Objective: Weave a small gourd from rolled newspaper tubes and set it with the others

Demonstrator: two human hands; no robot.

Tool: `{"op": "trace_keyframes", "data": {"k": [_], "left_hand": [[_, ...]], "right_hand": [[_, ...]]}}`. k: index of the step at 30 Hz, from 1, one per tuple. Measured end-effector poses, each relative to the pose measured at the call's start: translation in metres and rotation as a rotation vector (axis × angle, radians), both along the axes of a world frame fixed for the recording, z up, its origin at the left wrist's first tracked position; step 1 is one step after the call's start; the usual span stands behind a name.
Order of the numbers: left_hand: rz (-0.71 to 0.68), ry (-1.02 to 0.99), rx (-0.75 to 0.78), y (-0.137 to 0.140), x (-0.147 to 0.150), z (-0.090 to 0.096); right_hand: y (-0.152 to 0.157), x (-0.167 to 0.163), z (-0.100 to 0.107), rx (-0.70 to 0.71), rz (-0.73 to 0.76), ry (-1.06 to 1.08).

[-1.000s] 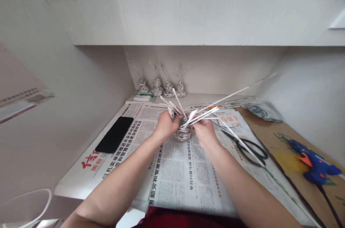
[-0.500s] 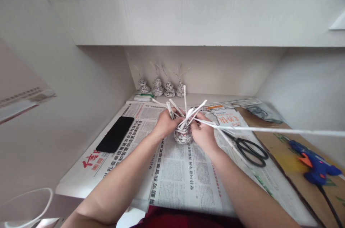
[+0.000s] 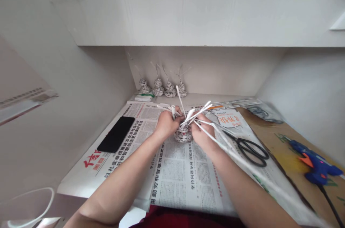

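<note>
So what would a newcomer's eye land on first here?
Probably the small woven paper piece in the middle, with white rolled-paper strands fanning from its top, between the person's left grip and right grip. Next, the blue glue gun on cardboard at far right, and four woven paper figures lined along the back wall.

The pot, small, round and woven of grey-white paper, stands roughly upright, apparently resting on newspaper; pale strips splay from its top, one trailing long toward the lower right.
</note>
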State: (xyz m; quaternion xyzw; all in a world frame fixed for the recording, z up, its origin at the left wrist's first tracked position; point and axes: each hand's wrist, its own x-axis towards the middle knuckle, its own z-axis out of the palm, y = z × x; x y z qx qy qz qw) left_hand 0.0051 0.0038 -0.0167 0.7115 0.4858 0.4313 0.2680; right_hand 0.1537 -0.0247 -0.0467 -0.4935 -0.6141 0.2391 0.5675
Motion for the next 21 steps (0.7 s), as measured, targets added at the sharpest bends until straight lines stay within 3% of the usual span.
{"op": "trace_keyframes", "data": {"k": [8,12,16,21], "left_hand": [[-0.01,0.022,-0.048,0.002,-0.003,0.002],[0.041,0.146,-0.015,-0.002,-0.005,0.009],[0.134,0.312,-0.017,-0.006,-0.003,0.013],[0.176,0.382,-0.031,-0.005,-0.002,0.011]], "right_hand": [[0.008,0.003,0.003,-0.113,0.086,0.16],[0.01,0.008,0.014,-0.247,0.17,0.356],[0.006,0.015,0.028,-0.274,0.287,0.401],[0.009,0.031,0.041,-0.16,0.112,0.626]]}}
